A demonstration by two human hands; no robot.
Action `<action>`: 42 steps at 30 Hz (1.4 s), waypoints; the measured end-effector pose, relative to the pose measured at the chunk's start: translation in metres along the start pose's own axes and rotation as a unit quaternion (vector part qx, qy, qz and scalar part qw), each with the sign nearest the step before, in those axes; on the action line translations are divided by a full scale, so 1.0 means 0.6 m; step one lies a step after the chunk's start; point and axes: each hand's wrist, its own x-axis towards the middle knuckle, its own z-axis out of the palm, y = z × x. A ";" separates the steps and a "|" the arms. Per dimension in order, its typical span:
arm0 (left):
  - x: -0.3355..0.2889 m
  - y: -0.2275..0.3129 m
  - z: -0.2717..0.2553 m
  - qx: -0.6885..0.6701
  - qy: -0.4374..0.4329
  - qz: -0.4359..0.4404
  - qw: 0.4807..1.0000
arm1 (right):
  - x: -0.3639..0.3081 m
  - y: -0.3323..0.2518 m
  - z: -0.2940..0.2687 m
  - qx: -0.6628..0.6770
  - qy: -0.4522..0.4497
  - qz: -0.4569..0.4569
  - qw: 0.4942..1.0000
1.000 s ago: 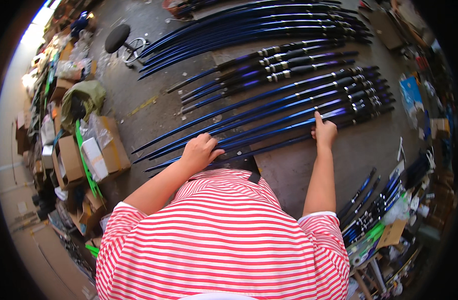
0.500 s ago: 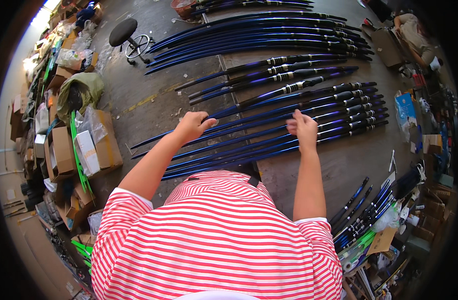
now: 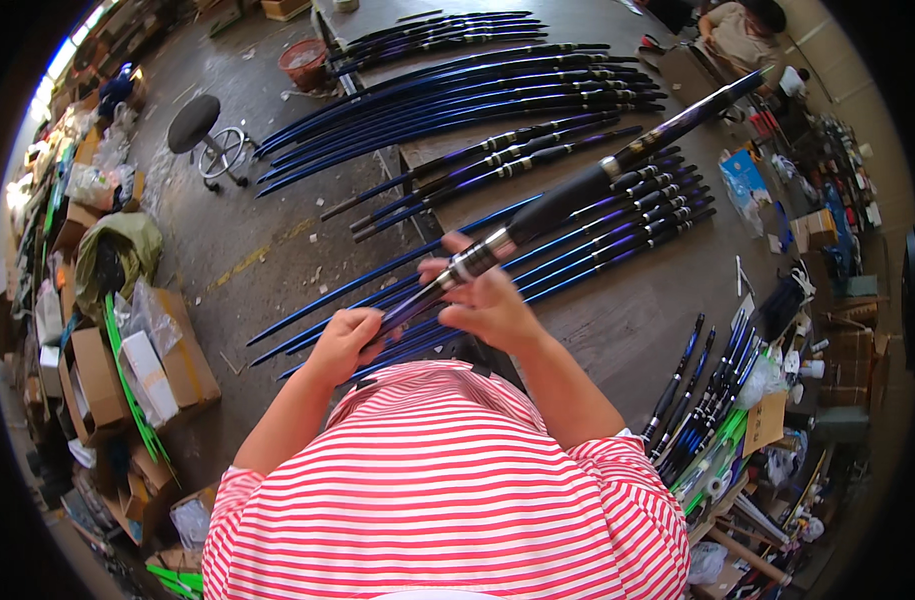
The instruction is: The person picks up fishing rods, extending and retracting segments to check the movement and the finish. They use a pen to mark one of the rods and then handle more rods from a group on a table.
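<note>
A fishing rod (image 3: 567, 200) with a dark grip and silver rings on its reel seat slants up across my front, its thick end pointing to the far right. My left hand (image 3: 345, 342) is closed round the slimmer shaft at its lower end. Under the reel seat lies my right hand (image 3: 497, 305), its fingers curled loosely round the rod and slightly blurred. Below the raised rod, a row of blue and black fishing rods (image 3: 617, 253) lies side by side, partly hidden by my hands. A smaller group of rods (image 3: 497, 160) lies just beyond.
More rods (image 3: 577, 82) lie farther off. A black stool (image 3: 192, 123) and a reddish bucket (image 3: 302, 66) stand at far left. Cardboard boxes (image 3: 190, 350) line the left side. A rod bundle (image 3: 712, 395) rests at right. Another person (image 3: 739, 35) sits at far right.
One fishing rod has come up off the row into my hands. Both hands have drawn together, the right moving left and nearer. My view has shifted.
</note>
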 end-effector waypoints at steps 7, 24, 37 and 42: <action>-0.089 0.010 -0.147 0.152 0.251 0.049 0.955 | -0.016 -0.092 -0.159 0.103 0.360 -0.075 0.924; -0.062 0.044 -0.203 -0.279 0.179 0.249 0.910 | -0.093 -0.037 -0.139 0.176 0.334 -0.103 0.920; -0.049 0.249 -0.053 -0.014 -0.004 0.390 0.921 | -0.104 0.003 -0.063 0.045 -0.053 0.279 0.958; 0.005 0.171 0.054 -0.079 0.106 0.324 0.937 | -0.047 -0.055 0.043 0.063 -0.049 0.001 0.997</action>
